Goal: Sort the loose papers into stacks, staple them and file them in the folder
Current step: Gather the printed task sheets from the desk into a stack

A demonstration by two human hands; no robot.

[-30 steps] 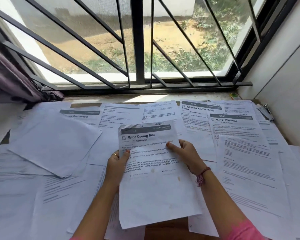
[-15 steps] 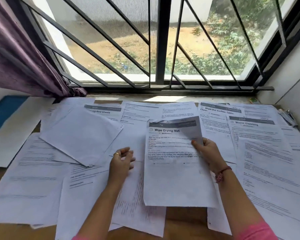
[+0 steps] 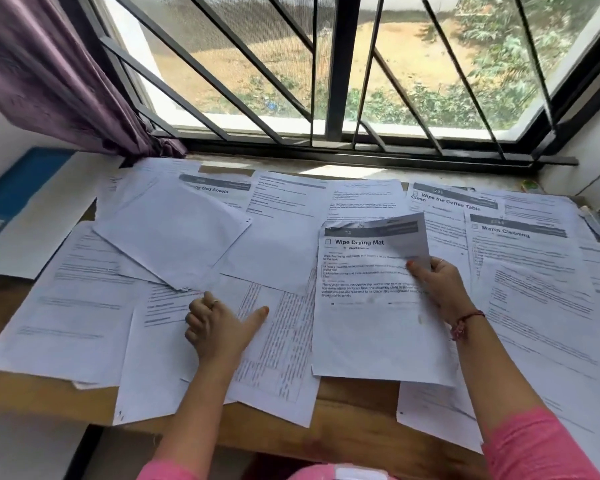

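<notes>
Your right hand [image 3: 440,289] pinches the right edge of the "Wipe Drying Mat" sheet [image 3: 371,306], its top corner folded over, above the loose papers [image 3: 534,289] covering the worktop [image 3: 357,396], while your left hand [image 3: 219,327], fingers curled and thumb out, rests on a lined sheet [image 3: 278,341] near the blue folder [image 3: 21,181].

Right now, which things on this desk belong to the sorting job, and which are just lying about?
For the job:
Wipe Drying Mat sheet, pinched by right hand
table-printed sheet under left hand
Mirror Cleaning sheet
blue folder

Lying about:
purple curtain
</notes>
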